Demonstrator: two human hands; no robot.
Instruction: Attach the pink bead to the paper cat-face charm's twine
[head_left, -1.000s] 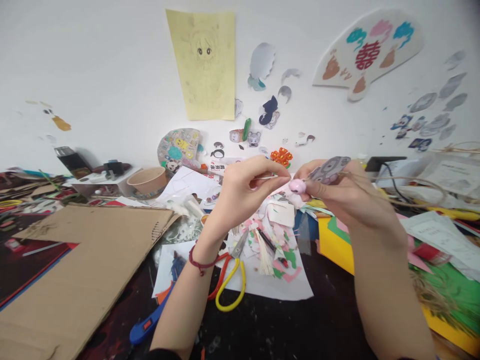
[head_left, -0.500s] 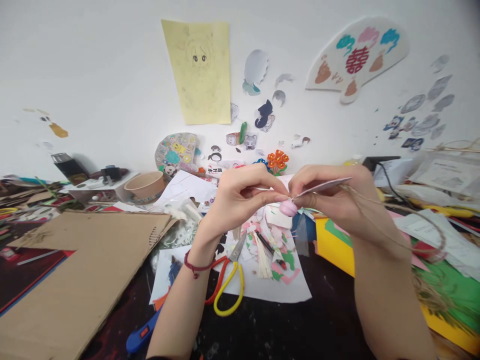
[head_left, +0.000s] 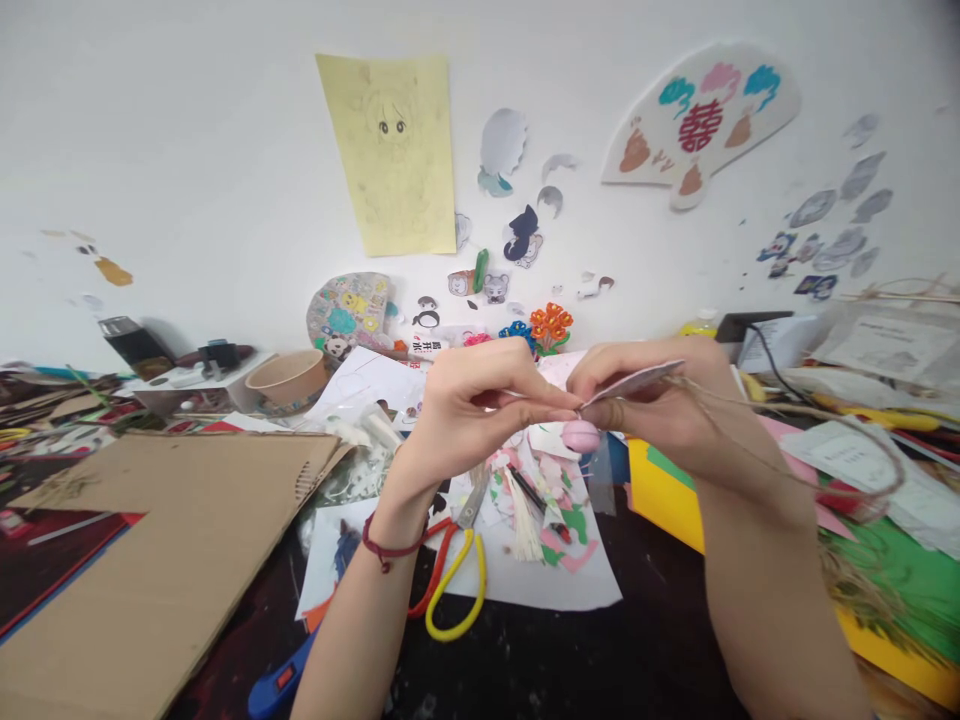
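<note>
My left hand [head_left: 487, 405] pinches thumb and forefinger together at the top of a small pink bell [head_left: 580, 436], which hangs just under the fingertips. In my right hand [head_left: 660, 395] is a thin flat card piece [head_left: 637, 380], seen nearly edge-on, its lower end meeting the left fingertips. A loop of twine [head_left: 806, 402] trails from the card over the right wrist. What exactly the left fingers pinch is too small to tell. Below lie scissors [head_left: 456, 575] with orange and yellow handles and a cream tassel [head_left: 525, 515], on white paper [head_left: 555, 590] with coloured scraps.
Brown cardboard [head_left: 172, 540] covers the left side of the dark table [head_left: 600, 660]. A blue cutter [head_left: 281, 680] lies by my left forearm. Behind is a round tan container [head_left: 287, 378]. Yellow and green sheets [head_left: 667, 490] lie at the right, and a pale wall stands behind.
The card has tilted and moved slightly left with my right hand. The bell now hangs a little lower below the fingertips. The whole view has shifted slightly.
</note>
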